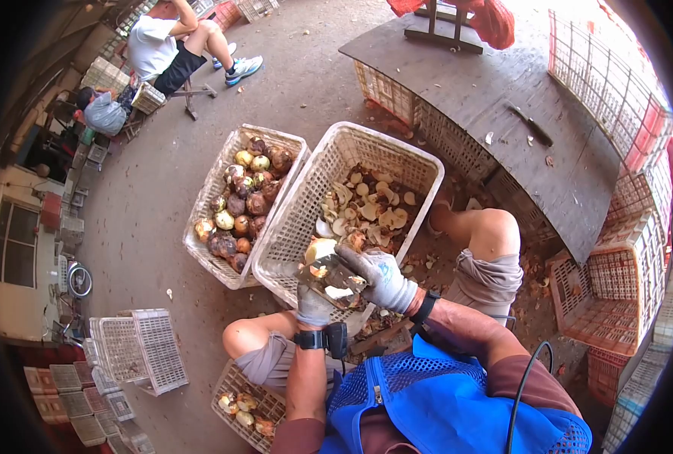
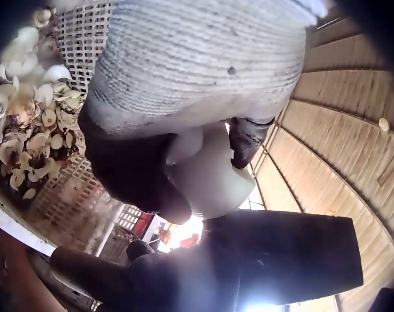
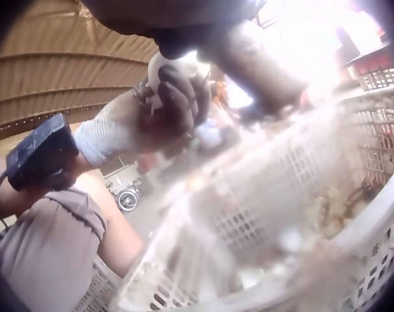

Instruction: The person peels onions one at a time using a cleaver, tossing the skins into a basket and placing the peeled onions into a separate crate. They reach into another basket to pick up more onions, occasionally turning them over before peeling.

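In the head view my gloved left hand (image 1: 315, 306) grips a partly peeled onion (image 1: 320, 250) over the large white crate (image 1: 302, 200). The left wrist view shows the pale, smooth onion (image 2: 213, 172) between the darkened glove fingers. My gloved right hand (image 1: 382, 276) holds a broad-bladed knife (image 1: 329, 281), its dark blade up against the onion with pale scraps stuck on it. Its handle is hidden within the fingers. Onion peelings and cut ends (image 1: 370, 208) cover the crate's floor beneath both hands. The right wrist view is blurred.
Left of the large crate stands a crate (image 1: 276, 135) full of unpeeled onions. A smaller basket (image 1: 234, 376) by my left leg holds several paler onions. Another knife (image 1: 531, 125) lies on the wooden table (image 1: 457, 83). Two people sit at the far left; stacked crates line the right.
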The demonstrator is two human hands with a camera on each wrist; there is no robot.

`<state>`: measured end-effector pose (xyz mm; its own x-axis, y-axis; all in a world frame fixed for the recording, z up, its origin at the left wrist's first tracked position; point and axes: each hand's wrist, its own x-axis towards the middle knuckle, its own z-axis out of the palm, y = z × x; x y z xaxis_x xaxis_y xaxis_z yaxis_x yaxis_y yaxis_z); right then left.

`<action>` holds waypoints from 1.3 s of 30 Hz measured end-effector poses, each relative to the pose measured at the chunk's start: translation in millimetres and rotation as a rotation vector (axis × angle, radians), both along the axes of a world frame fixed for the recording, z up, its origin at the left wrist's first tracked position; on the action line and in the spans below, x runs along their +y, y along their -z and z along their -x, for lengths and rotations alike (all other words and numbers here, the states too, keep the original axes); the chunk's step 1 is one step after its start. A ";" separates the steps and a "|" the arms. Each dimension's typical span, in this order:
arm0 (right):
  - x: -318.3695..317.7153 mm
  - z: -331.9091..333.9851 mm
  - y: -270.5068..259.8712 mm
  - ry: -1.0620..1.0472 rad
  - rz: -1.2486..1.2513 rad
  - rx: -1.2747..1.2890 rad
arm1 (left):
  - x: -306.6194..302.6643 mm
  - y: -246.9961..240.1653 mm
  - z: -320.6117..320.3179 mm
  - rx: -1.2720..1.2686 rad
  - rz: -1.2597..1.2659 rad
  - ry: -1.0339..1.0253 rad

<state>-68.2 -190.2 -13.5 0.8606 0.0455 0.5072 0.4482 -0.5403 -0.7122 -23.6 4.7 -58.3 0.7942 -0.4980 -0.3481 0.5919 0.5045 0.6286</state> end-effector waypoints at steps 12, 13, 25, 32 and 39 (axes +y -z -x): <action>2.9 -11.7 6.0 -0.074 -0.209 0.278 | 7.5 -42.6 -17.9 -0.207 -0.224 0.075; 3.6 -13.0 4.9 -0.081 -0.249 0.331 | 6.9 -49.0 -21.1 -0.248 -0.268 0.113; 18.5 -5.3 21.4 0.104 -0.111 -0.041 | -11.1 14.7 -2.8 -0.285 -0.043 -0.106; 10.3 0.3 0.8 0.105 -0.217 -0.001 | -32.0 -61.0 -9.8 -0.383 -0.176 -0.153; 6.5 -13.7 2.4 0.259 -0.254 0.053 | -12.3 -62.7 -16.6 -0.983 -0.683 0.129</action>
